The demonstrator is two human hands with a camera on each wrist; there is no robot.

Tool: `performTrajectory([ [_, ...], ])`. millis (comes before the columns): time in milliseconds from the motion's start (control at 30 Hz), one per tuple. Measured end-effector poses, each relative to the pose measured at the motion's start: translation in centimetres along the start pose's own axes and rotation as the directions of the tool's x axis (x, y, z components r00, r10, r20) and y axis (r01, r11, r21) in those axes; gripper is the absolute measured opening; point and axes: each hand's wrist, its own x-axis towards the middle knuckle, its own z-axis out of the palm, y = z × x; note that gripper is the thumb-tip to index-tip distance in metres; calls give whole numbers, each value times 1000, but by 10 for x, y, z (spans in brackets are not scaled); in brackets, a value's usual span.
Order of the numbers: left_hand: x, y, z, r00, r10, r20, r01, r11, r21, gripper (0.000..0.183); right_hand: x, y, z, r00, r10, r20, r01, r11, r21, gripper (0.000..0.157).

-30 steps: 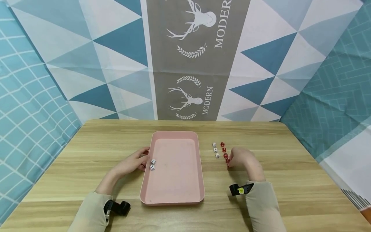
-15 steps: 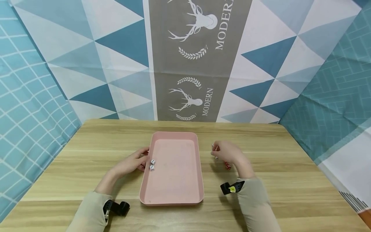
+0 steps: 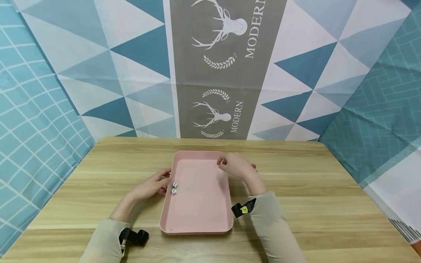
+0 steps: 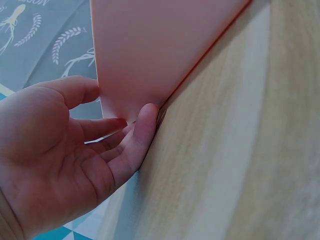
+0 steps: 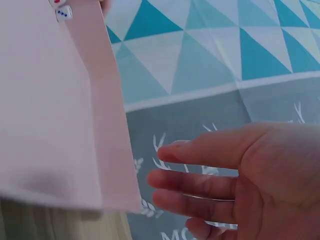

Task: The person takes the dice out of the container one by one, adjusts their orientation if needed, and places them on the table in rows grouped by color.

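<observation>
A shallow pink rectangular tray [image 3: 198, 233] lies on the table, with two white dice [image 3: 174, 191] side by side at its left wall. My left hand [image 3: 152, 185] grips the tray's left side; in the left wrist view the thumb [image 4: 82, 91] meets the rim and other fingers lie against the outer wall. Over the far right rim is my right hand [image 3: 234, 165], its fingers [image 5: 195, 185] bent towards the thumb. I cannot tell whether a die sits between its fingertips. One red die [image 3: 253, 166] shows just beyond that hand, which hides the other dice.
The wooden table [image 3: 312, 204] runs on both sides of the tray. Behind its far edge hangs a patterned cloth [image 3: 215, 73] with triangles and deer heads. Black wrist cameras [image 3: 244, 208] sit at both sleeves.
My right hand has gone from the red dice to the white ones, then left over the tray's far right rim. The left hand stays at the tray; both dice inside stay put.
</observation>
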Motion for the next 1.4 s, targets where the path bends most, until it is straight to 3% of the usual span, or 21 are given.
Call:
performTrajectory([
  [400,0,3,2,1000,-1,-8,1,1000,0,54,25,-29,17,995,-81,-52,81,997,-7,15],
  [633,1,4,2,1000,5,-14,-5,1000,7,54,30,-45,32,980,-178,-86,164,975,-148,16],
  [1000,2,1,3,1000,27,-5,-27,999,-17,51,29,-70,59,980,-200,5,198,966,-167,15],
  [1233,4,-1,2,999,36,13,-36,999,-24,50,31,-79,71,967,-246,60,253,951,-177,25],
  [1400,3,0,3,1000,25,5,-25,1000,-6,52,33,-80,79,946,-316,73,324,928,-184,26],
])
